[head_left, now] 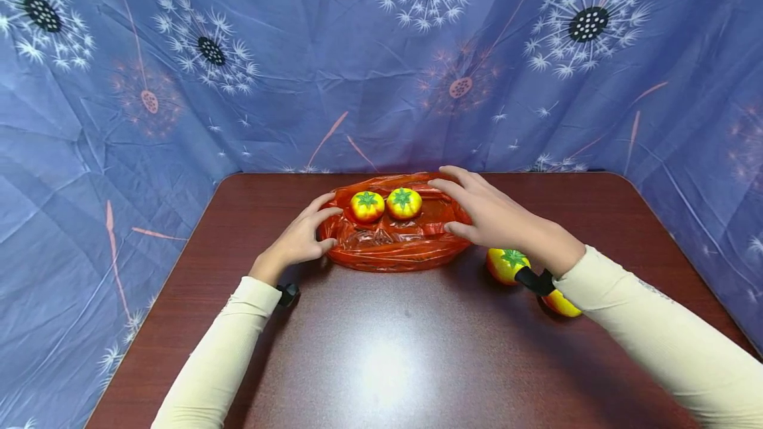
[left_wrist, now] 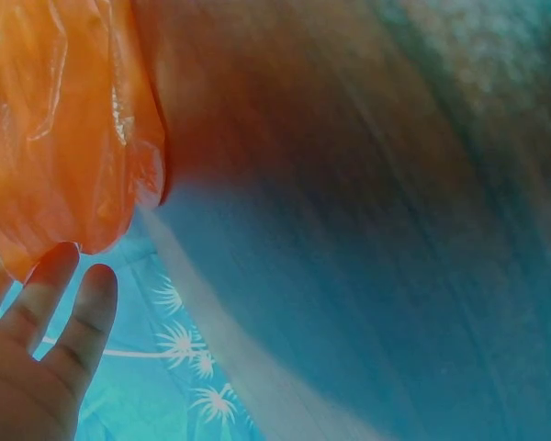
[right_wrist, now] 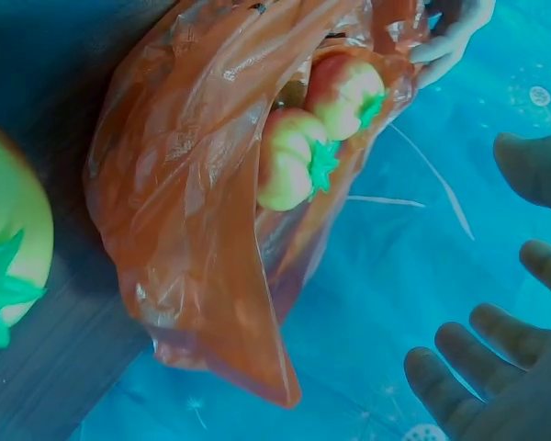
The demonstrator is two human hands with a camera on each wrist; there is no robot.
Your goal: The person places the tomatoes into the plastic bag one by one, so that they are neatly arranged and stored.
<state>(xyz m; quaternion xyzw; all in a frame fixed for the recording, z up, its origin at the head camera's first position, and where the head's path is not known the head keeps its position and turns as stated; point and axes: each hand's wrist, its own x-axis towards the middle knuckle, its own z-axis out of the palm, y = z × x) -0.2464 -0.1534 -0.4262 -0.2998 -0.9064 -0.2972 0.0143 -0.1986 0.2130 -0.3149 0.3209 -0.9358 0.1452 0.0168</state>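
A red plastic bag (head_left: 393, 260) lies spread with its mouth upward at the far middle of the table. Two yellow-and-red tomatoes (head_left: 367, 206) with green star-shaped tops sit side by side inside it. At the bag's left edge is my left hand (head_left: 301, 234), fingers spread, with fingertips (left_wrist: 97, 285) against the plastic in the left wrist view. My right hand (head_left: 489, 210) hovers by the bag's right side, its fingers apart and holding nothing. The right wrist view shows a gap between that hand and the bag (right_wrist: 184, 202).
Right of the bag, a third tomato (head_left: 503, 269) and another one (head_left: 563, 304) lie on the brown table (head_left: 238, 217), partly hidden by my right wrist and its black strap. Blue dandelion-patterned cloth (head_left: 334, 98) hangs behind the table and at both sides.
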